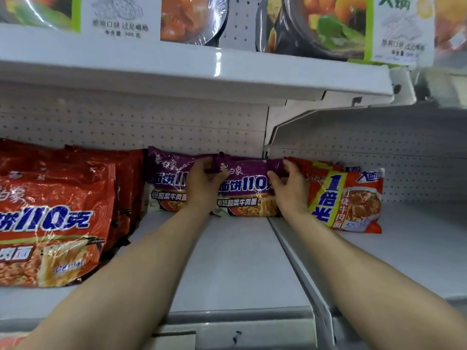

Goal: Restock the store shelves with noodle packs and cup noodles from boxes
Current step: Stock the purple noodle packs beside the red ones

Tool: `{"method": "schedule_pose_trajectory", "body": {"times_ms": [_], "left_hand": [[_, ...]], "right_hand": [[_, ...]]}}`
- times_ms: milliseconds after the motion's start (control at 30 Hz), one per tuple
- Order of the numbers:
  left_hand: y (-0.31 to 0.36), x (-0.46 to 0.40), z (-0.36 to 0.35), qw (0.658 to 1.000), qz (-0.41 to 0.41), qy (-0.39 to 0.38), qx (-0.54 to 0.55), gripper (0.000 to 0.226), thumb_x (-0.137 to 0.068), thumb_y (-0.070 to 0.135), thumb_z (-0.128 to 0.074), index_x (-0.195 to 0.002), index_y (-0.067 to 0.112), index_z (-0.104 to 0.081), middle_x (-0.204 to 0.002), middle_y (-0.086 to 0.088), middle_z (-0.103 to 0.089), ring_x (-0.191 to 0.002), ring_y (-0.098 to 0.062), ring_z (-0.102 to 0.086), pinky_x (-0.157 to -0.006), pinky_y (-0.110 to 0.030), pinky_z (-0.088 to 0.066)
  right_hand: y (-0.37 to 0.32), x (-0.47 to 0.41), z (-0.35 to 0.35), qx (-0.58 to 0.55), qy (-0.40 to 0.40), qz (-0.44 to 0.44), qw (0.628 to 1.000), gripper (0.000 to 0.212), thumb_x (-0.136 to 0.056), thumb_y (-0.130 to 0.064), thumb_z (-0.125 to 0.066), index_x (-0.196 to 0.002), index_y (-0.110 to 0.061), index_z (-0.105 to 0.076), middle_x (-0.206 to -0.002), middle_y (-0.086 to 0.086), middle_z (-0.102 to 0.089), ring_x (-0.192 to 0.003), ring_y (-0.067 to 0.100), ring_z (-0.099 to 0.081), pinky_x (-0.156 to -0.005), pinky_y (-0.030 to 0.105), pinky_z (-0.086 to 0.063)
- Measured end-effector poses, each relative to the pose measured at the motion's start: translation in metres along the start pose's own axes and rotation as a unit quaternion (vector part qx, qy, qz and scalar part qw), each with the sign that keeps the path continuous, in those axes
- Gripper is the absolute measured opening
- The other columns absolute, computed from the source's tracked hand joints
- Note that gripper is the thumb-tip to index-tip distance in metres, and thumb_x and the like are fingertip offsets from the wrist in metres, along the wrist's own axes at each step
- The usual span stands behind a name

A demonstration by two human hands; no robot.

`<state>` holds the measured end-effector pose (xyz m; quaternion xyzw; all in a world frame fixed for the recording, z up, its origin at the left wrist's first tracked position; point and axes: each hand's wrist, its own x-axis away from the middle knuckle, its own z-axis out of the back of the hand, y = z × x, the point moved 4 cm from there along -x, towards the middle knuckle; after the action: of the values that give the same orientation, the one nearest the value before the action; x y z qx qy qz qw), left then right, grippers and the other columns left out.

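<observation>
Two purple noodle multipacks stand at the back of the white shelf [227, 261]. The right purple pack [246, 193] is held from both sides: my left hand [202, 184] grips its upper left edge, and my right hand [290, 189] grips its right edge. The other purple pack [164, 180] stands just left of it, partly behind my left hand. Both forearms reach deep across the shelf.
A stack of red noodle multipacks [55, 223] fills the shelf's left part. An orange-red multipack [351, 198] stands right of my right hand on the neighbouring shelf section. Boxed hotpot products [316, 26] sit on the upper shelf [202, 72] overhead. Pegboard backs the shelf.
</observation>
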<state>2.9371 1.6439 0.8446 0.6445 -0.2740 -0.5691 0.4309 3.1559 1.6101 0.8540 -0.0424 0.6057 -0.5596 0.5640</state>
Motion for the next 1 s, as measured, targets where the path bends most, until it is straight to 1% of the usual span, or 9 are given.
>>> {"method": "schedule_pose_trajectory", "body": {"times_ms": [100, 167, 233, 333, 400, 467, 633, 867, 1000], "left_hand": [[0.003, 0.011, -0.005, 0.986, -0.092, -0.026, -0.140, 0.060, -0.088, 0.026, -0.077, -0.140, 0.023, -0.048, -0.132, 0.003, -0.042, -0.102, -0.012, -0.059, -0.090, -0.026, -0.050], [-0.001, 0.016, -0.010, 0.967, -0.122, -0.048, -0.217, 0.060, -0.088, 0.030, -0.076, -0.141, 0.026, -0.049, -0.137, -0.003, -0.040, -0.110, -0.019, -0.057, -0.092, -0.034, -0.052], [-0.006, 0.019, -0.014, 0.959, -0.128, -0.070, -0.244, 0.060, -0.087, 0.031, -0.078, -0.140, 0.025, -0.051, -0.139, -0.008, -0.041, -0.118, -0.026, -0.054, -0.097, -0.039, -0.052], [-0.009, 0.021, -0.017, 0.957, -0.128, -0.079, -0.247, 0.062, -0.085, 0.032, -0.079, -0.140, 0.022, -0.053, -0.138, -0.012, -0.042, -0.122, -0.030, -0.052, -0.100, -0.038, -0.050], [-0.009, 0.021, -0.016, 0.959, -0.122, -0.074, -0.246, 0.062, -0.085, 0.033, -0.079, -0.140, 0.022, -0.053, -0.137, -0.012, -0.043, -0.122, -0.030, -0.052, -0.100, -0.036, -0.049], [-0.009, 0.022, -0.016, 0.961, -0.110, -0.074, -0.242, 0.062, -0.085, 0.034, -0.078, -0.140, 0.022, -0.053, -0.138, -0.011, -0.042, -0.122, -0.029, -0.052, -0.100, -0.035, -0.048], [-0.010, 0.023, -0.019, 0.977, -0.066, -0.078, -0.189, 0.066, -0.084, 0.032, -0.080, -0.143, 0.019, -0.052, -0.139, -0.011, -0.038, -0.124, -0.026, -0.049, -0.100, -0.023, -0.038], [-0.010, 0.026, -0.020, 0.980, -0.038, -0.087, -0.177, 0.068, -0.085, 0.035, -0.079, -0.144, 0.019, -0.051, -0.142, -0.011, -0.036, -0.130, -0.028, -0.046, -0.110, -0.034, -0.041], [0.003, 0.027, -0.016, 0.982, -0.020, -0.068, -0.177, 0.063, -0.086, 0.032, -0.079, -0.142, 0.017, -0.053, -0.144, -0.012, -0.037, -0.127, -0.027, -0.049, -0.103, -0.025, -0.038]], "right_hand": [[0.002, 0.005, -0.001, 0.057, -0.001, 0.043, 0.997, 0.051, -0.095, -0.023, -0.068, -0.143, -0.020, -0.049, -0.139, 0.004, -0.054, -0.099, 0.010, -0.061, -0.093, 0.032, -0.053], [0.004, 0.008, -0.004, 0.112, -0.010, 0.072, 0.991, 0.045, -0.094, -0.026, -0.070, -0.134, -0.022, -0.053, -0.140, 0.007, -0.048, -0.105, 0.016, -0.062, -0.093, 0.033, -0.054], [0.005, 0.010, -0.008, 0.151, -0.031, 0.086, 0.984, 0.040, -0.091, -0.032, -0.073, -0.125, -0.021, -0.056, -0.136, 0.008, -0.047, -0.106, 0.024, -0.063, -0.085, 0.037, -0.058], [0.006, 0.013, -0.013, 0.186, -0.070, 0.085, 0.976, 0.042, -0.087, -0.038, -0.077, -0.121, -0.020, -0.059, -0.134, 0.005, -0.046, -0.103, 0.018, -0.056, -0.079, 0.030, -0.050], [0.006, 0.015, -0.016, 0.172, -0.088, 0.083, 0.978, 0.042, -0.084, -0.035, -0.080, -0.119, -0.019, -0.061, -0.132, 0.003, -0.045, -0.101, 0.013, -0.049, -0.082, 0.027, -0.047], [0.007, 0.017, -0.019, 0.148, -0.104, 0.081, 0.980, 0.041, -0.083, -0.029, -0.082, -0.117, -0.017, -0.063, -0.132, 0.004, -0.045, -0.110, 0.015, -0.050, -0.090, 0.023, -0.044], [0.012, 0.017, -0.022, 0.128, -0.127, 0.069, 0.981, 0.042, -0.085, -0.024, -0.080, -0.122, -0.016, -0.062, -0.138, 0.005, -0.042, -0.126, 0.022, -0.049, -0.105, 0.032, -0.047], [0.011, 0.020, -0.026, 0.136, -0.153, 0.044, 0.978, 0.048, -0.088, -0.031, -0.078, -0.129, -0.015, -0.060, -0.149, 0.005, -0.037, -0.136, 0.024, -0.044, -0.112, 0.040, -0.043], [0.001, 0.023, -0.020, 0.132, -0.161, 0.012, 0.978, 0.049, -0.088, -0.037, -0.076, -0.130, -0.015, -0.061, -0.147, 0.004, -0.042, -0.129, 0.022, -0.051, -0.106, 0.035, -0.047]]}}
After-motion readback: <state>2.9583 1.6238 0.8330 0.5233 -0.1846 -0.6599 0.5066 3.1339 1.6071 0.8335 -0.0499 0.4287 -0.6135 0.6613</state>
